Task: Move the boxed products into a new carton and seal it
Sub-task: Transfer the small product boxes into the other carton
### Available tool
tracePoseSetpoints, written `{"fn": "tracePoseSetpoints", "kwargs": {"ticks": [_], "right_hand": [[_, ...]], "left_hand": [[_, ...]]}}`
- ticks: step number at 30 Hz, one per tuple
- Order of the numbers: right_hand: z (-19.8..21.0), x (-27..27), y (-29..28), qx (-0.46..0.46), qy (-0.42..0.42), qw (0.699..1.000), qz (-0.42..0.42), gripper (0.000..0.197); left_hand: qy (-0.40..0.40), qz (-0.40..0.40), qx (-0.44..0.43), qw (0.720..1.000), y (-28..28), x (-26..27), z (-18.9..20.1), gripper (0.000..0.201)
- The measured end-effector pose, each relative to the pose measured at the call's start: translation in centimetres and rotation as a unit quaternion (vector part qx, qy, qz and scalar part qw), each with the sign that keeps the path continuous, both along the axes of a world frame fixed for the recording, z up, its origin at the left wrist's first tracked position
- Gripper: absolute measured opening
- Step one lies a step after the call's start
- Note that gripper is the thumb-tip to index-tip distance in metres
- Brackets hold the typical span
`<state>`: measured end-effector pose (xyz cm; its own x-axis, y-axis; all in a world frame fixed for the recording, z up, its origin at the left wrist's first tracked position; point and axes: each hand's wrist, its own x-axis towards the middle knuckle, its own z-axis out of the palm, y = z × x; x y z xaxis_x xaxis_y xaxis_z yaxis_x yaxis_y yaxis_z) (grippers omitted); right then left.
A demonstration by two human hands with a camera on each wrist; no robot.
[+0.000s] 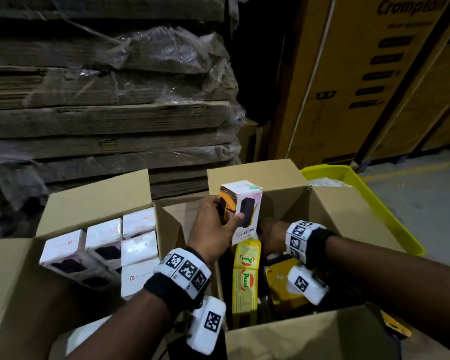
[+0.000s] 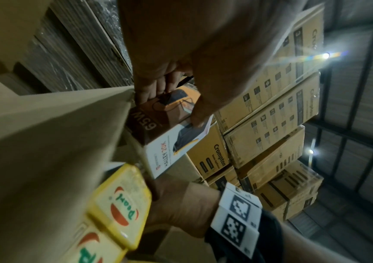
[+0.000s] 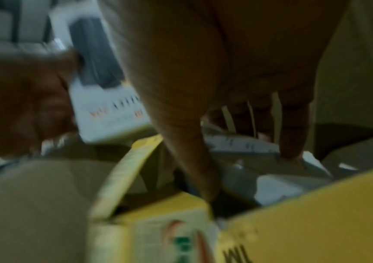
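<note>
My left hand (image 1: 218, 224) grips a white and orange product box (image 1: 240, 211) marked "HALLEY 20K" and holds it upright above the right carton (image 1: 283, 336). In the left wrist view the fingers (image 2: 154, 90) and thumb curl round the same box (image 2: 172, 142). My right hand (image 1: 270, 237) reaches down into that carton behind the held box. In the blurred right wrist view its fingers (image 3: 291, 142) point straight down, one tip touching a pale package (image 3: 277, 188). Yellow "Pearl" boxes (image 1: 246, 276) stand in the right carton. Several white product boxes (image 1: 102, 242) fill the left carton (image 1: 94, 198).
A yellow plastic crate (image 1: 374, 198) sits behind the right carton. Plastic-wrapped stacks of flat cardboard (image 1: 102, 100) rise straight ahead. Tall "Crompton" cartons (image 1: 361, 74) stand at the back right, with grey floor (image 1: 426, 190) to the right.
</note>
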<state>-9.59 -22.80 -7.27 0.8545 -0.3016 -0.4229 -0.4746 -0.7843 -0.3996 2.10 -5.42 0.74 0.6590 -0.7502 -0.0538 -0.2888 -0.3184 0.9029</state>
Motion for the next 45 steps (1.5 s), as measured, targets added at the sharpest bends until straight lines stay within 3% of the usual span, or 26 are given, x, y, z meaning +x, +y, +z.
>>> {"fn": "tracePoseSetpoints", "kwargs": {"ticks": [1,7,11,14,21,27,30,34,39,45], "right_hand": [[0.8,-0.3,-0.1,-0.002,-0.031,0.999,-0.020,0.040],[6.0,-3.7,-0.1,0.029,-0.182,0.965,-0.188,0.073],[9.7,-5.0,-0.1,0.061,-0.274,0.931,-0.235,0.072],[11.8,-5.0,1.1,0.074,-0.311,0.928,-0.192,0.068],[16.9,-3.0,8.2,0.124,-0.355,0.919,-0.118,0.066],[18.6,0.8,14.2,0.160,-0.394,0.903,-0.059,0.102],[18.5,2.7,17.4,0.161,-0.385,0.909,0.000,0.098],[16.6,4.4,20.3,0.156,-0.378,0.911,0.058,0.077],[14.4,5.2,22.1,0.103,-0.343,0.930,0.081,0.070],[13.7,4.8,23.1,0.117,-0.319,0.936,0.096,0.069]], "left_hand": [[0.005,0.003,-0.008,1.000,0.1,0.1,0.3,0.041],[0.017,0.031,-0.102,0.994,1.7,0.9,4.0,0.048],[0.005,0.036,-0.131,0.991,4.9,2.4,6.5,0.060],[-0.017,0.041,-0.119,0.992,8.3,3.2,8.1,0.070],[-0.043,0.062,-0.099,0.992,15.5,4.5,9.3,0.070],[-0.064,0.099,-0.110,0.987,21.6,5.7,9.0,0.065],[-0.049,0.116,-0.104,0.987,24.6,6.2,8.2,0.073],[-0.036,0.121,-0.093,0.988,28.1,6.7,6.5,0.064],[-0.018,0.117,-0.081,0.990,30.7,7.6,4.6,0.055],[-0.006,0.095,-0.075,0.993,30.9,7.7,3.8,0.055]]}}
